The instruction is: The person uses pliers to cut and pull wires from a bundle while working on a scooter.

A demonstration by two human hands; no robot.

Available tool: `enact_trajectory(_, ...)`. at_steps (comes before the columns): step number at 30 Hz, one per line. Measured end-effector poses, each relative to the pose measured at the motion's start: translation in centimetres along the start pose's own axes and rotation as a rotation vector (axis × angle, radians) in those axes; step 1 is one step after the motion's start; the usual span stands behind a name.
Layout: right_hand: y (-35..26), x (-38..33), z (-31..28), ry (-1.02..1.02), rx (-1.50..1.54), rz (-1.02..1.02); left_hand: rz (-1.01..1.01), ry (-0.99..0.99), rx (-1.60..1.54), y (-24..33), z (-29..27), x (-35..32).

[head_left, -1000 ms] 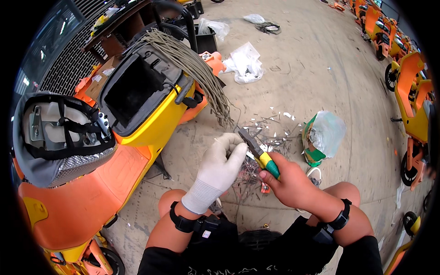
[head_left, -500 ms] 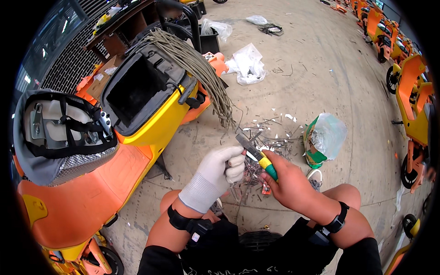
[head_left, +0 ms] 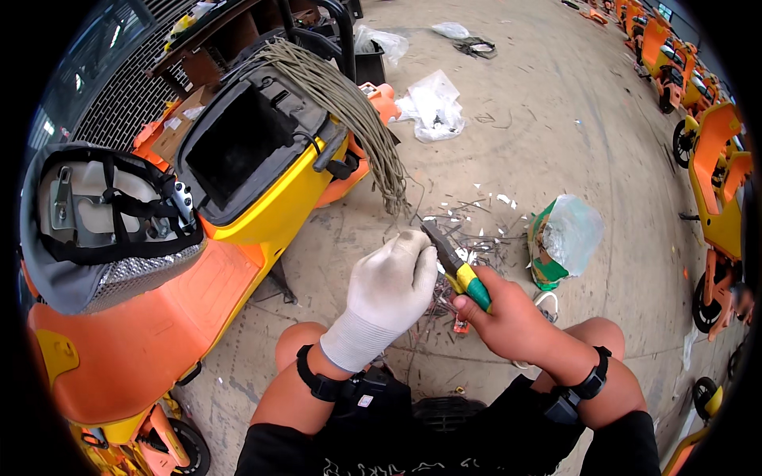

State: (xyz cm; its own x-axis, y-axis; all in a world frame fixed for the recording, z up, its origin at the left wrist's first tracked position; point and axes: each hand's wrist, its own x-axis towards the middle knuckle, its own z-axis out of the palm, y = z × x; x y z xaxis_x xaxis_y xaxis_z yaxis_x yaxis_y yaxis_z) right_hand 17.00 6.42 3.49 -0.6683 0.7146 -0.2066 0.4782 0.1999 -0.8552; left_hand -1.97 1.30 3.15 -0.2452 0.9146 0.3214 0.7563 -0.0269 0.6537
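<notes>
My left hand [head_left: 390, 287] wears a white glove and is closed, its fingers up against the dark jaws of a pair of pliers [head_left: 454, 264]. What it pinches is too small to see. My right hand [head_left: 508, 317], bare, grips the pliers' yellow and green handles. Both hands sit just above my knees. A thick bundle of grey cables [head_left: 349, 103] drapes over the open yellow and orange scooter [head_left: 262, 214] on my left and hangs down to just beyond the pliers.
Cut wire scraps [head_left: 468, 238] litter the concrete floor ahead. A green bag with clear plastic [head_left: 562, 238] stands to the right. White plastic bags [head_left: 432, 103] lie further off. A grey seat [head_left: 95, 222] is tipped up at left. Orange scooters [head_left: 714, 182] line the right edge.
Both hands have drawn closer to me and a little lower. The gloved fingers have curled shut near the pliers' jaws.
</notes>
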Motion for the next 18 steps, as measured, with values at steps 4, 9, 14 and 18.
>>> enact_trajectory(4, 0.4, 0.0, 0.2, 0.015, -0.019, -0.043, -0.064, -0.018, -0.071, -0.5, 0.5, -0.1)
enact_trajectory(9, 1.5, 0.2, 0.9, 0.151, -0.17, -0.238, -0.686, -0.184, -0.911, 0.2, -0.5, 0.5)
enact_trajectory(14, 2.2, 0.6, 0.9, 0.167, -0.211, -0.322, -0.871, -0.483, -1.643, -2.9, -0.6, 0.4)
enact_trajectory(18, 1.8, 0.6, 0.5, 0.099, -0.133, -0.214, -0.825, -0.426, -1.451, -1.9, -0.6, 0.6)
